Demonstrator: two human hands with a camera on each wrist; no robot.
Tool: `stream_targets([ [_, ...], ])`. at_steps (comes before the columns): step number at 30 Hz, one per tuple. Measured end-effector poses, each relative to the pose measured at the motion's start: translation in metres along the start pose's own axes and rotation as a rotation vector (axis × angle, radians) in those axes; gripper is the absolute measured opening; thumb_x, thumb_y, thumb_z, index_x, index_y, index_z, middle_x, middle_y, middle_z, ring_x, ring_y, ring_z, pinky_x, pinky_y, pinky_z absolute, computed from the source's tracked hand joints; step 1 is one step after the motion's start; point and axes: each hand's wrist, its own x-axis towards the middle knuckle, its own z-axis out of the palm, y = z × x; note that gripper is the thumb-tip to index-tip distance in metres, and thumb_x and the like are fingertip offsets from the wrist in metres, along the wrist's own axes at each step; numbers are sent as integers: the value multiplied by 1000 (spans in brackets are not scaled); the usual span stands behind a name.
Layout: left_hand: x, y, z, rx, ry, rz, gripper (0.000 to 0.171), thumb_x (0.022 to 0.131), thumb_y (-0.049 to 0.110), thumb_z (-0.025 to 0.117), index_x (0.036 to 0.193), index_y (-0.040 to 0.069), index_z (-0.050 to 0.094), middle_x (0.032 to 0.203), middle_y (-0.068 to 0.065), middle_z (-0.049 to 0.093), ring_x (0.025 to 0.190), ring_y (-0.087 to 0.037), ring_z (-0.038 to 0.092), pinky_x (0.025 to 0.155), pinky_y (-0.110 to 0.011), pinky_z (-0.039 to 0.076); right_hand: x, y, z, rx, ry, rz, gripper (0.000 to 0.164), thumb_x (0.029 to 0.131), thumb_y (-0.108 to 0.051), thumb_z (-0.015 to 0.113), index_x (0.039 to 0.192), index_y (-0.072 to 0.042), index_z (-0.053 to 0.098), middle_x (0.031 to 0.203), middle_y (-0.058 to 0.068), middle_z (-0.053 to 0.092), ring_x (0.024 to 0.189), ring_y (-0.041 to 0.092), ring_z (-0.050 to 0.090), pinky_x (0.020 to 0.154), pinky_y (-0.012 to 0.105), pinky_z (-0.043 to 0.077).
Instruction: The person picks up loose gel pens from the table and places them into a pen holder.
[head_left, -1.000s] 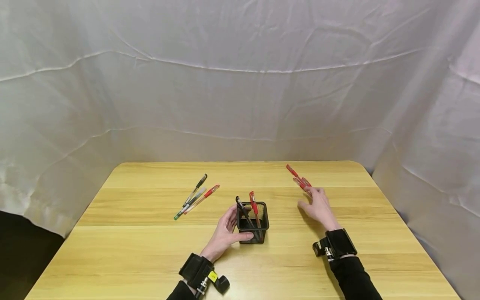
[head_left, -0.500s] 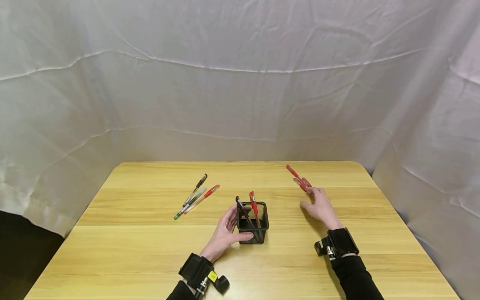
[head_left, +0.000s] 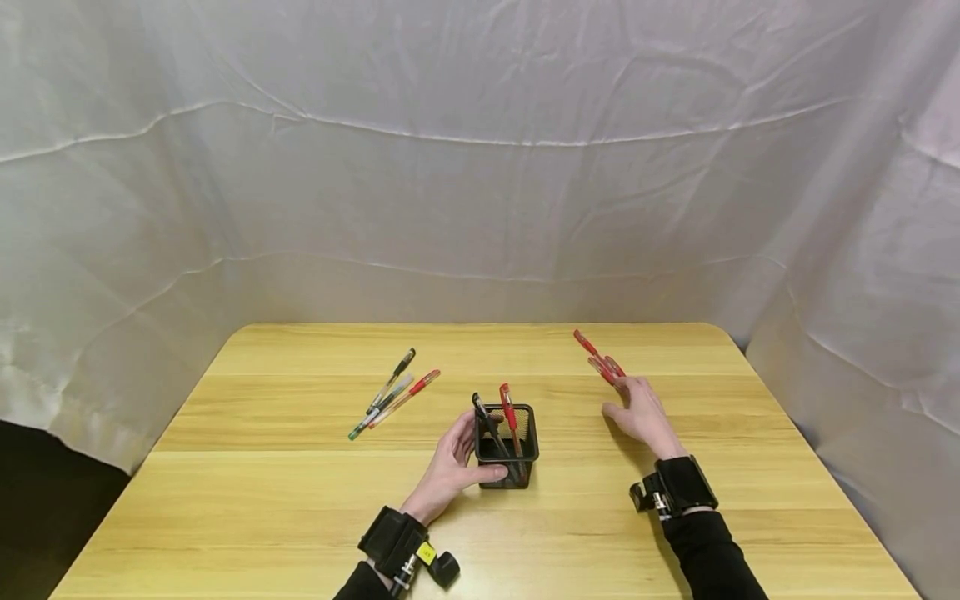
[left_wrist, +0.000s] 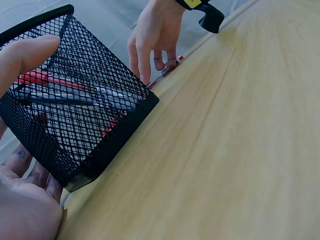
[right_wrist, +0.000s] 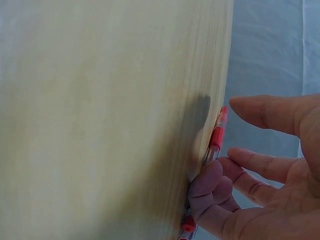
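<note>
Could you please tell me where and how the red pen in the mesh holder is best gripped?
Probably by the capped end of the red pen, coming from above and the right: that end sticks up past the rim of the mesh holder, while the lower part sits within its walls. The left hand already grips the holder's left side.
</note>
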Motion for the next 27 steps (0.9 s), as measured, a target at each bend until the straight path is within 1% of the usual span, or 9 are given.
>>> stream_targets([
  [3, 0, 0, 0, -3, 3, -5, 108, 77, 13, 87, 159, 0, 18, 165, -17, 28, 157, -30, 17, 131, -44, 10, 1, 0, 0, -7, 0, 2, 61, 92, -16, 64, 140, 16, 44, 135, 37, 46, 126, 51, 47, 111, 65, 39],
  [5, 0, 0, 0, -4, 3, -5, 108, 77, 13, 87, 159, 1, 18, 165, -17, 28, 157, -30, 18, 131, -44, 10, 2, 0, 1, -14, 2, 2, 58, 92, -15, 64, 138, 15, 47, 131, 35, 48, 120, 49, 50, 107, 64, 42],
  [9, 0, 0, 0, 0, -1, 3, 105, 77, 13, 87, 158, 1, 20, 165, -17, 30, 156, -31, 20, 131, -46, 11, 2, -1, 2, -60, 25, -35, 42, 88, -11, 67, 123, 13, 61, 111, 28, 60, 101, 40, 57, 91, 55, 49],
  [12, 0, 1, 0, 2, -2, 3, 104, 78, 12, 87, 158, 2, 22, 164, -16, 32, 156, -30, 21, 130, -43, 12, 3, -3, 4, -90, 42, -64, 27, 85, -7, 70, 107, 8, 70, 96, 22, 67, 91, 34, 62, 80, 49, 50],
  [15, 0, 2, 1, -2, 2, -4, 102, 77, 11, 87, 158, 4, 23, 164, -14, 34, 156, -27, 22, 130, -34, 15, 2, -6, 6, -86, 18, -65, 13, 85, -5, 72, 97, 2, 72, 88, 15, 69, 83, 27, 62, 72, 40, 48],
  [18, 0, 2, 1, -4, 4, -5, 102, 77, 12, 87, 158, 5, 25, 163, -14, 35, 156, -27, 22, 129, -29, 18, 0, -9, 8, -94, -21, -67, 5, 87, -7, 73, 90, -3, 72, 80, 8, 67, 75, 20, 57, 66, 29, 40],
  [22, 1, 0, 0, -1, 3, 5, 102, 78, 13, 87, 158, 4, 24, 164, -17, 33, 156, -30, 22, 130, -37, 16, -2, -12, 10, -118, -48, -70, 5, 89, -10, 72, 88, -6, 70, 77, 4, 65, 70, 16, 54, 62, 25, 37],
  [24, 1, 0, 0, 1, 2, 8, 103, 78, 14, 87, 158, 3, 24, 164, -17, 32, 156, -31, 22, 130, -42, 15, -4, -14, 10, -123, -55, -72, 4, 90, -9, 70, 88, -6, 69, 77, 4, 65, 70, 16, 54, 62, 25, 37],
  [27, 1, -1, 0, 3, 1, 6, 103, 78, 13, 87, 158, 3, 23, 164, -17, 32, 156, -30, 22, 130, -45, 13, -5, -15, 10, -131, -68, -65, 4, 91, -9, 69, 88, -7, 69, 78, 3, 66, 72, 16, 55, 65, 27, 38],
])
